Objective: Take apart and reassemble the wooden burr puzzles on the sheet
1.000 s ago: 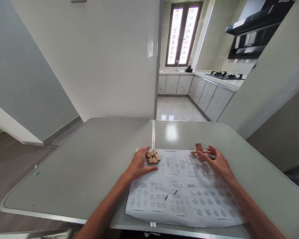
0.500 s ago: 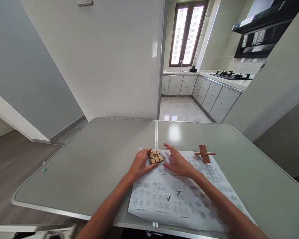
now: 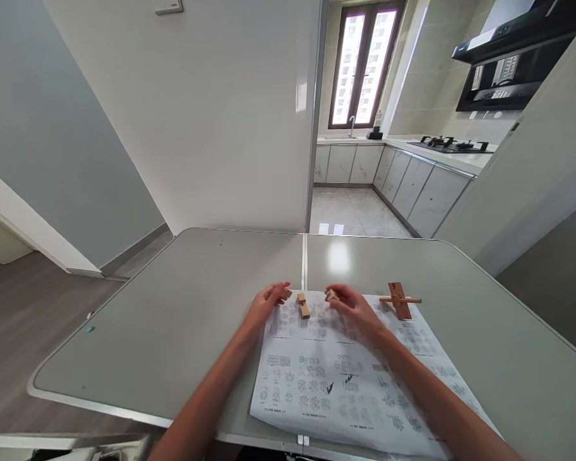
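A printed sheet (image 3: 345, 378) of puzzle diagrams lies on the grey table (image 3: 173, 320). My left hand (image 3: 265, 306) rests at the sheet's top left corner with its fingers curled; what is under them is hidden. Just right of it a small wooden block (image 3: 303, 306) lies loose on the paper. My right hand (image 3: 354, 308) pinches another small wooden block (image 3: 332, 295) at its fingertips. A wooden cross-shaped piece (image 3: 400, 299), a flat slab with a thin stick through it, lies on the sheet's top right corner, apart from both hands.
The table has a seam (image 3: 304, 262) down its middle and a metal rim. A white wall panel (image 3: 211, 115) stands behind it. A kitchen with counters (image 3: 413, 186) opens at the back right. Wooden floor (image 3: 19, 307) lies to the left.
My right hand left the cross-shaped piece, moved left to the block cluster and now pinches one block. The cluster has come apart; one block lies loose between my hands.
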A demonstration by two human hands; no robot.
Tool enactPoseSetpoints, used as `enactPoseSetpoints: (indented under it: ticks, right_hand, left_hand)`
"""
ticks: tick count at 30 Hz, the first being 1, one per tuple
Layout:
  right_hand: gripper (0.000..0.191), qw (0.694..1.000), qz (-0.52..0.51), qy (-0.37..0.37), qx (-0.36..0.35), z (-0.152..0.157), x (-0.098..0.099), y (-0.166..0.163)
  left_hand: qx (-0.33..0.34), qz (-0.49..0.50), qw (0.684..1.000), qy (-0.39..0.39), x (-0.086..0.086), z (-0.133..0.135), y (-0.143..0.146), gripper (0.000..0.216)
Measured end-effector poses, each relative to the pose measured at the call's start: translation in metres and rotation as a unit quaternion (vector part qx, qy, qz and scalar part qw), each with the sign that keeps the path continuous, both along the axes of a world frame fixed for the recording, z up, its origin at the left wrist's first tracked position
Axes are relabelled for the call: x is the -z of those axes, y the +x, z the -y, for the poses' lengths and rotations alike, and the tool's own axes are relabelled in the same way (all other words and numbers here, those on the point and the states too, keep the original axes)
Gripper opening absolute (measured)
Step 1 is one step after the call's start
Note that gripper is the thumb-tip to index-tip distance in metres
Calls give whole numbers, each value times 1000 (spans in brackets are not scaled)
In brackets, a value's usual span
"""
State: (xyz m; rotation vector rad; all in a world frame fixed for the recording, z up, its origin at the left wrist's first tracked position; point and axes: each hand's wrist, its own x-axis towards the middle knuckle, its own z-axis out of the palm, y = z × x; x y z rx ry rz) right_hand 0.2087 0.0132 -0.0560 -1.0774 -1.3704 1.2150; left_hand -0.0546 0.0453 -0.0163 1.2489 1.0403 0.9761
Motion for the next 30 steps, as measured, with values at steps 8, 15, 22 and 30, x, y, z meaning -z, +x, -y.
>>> enactPoseSetpoints:
  ticks: [8, 15, 22, 30]
  right_hand:
    - [55, 972, -184, -127, -73, 0, 1, 2]
    - [51, 961, -221, -141, -84, 2, -6, -7]
    - [41, 955, -254, -134, -77, 9, -16, -13]
    - [33, 942, -287, -142, -95, 8, -22, -12]
  left_hand:
    - [115, 196, 960, -164, 2, -1, 1, 77]
    - [94, 99, 984, -115, 2, 6, 12, 61]
    - [109, 72, 988, -87, 3, 9, 16, 43]
    - [137, 87, 982, -94, 5, 17, 22, 40]
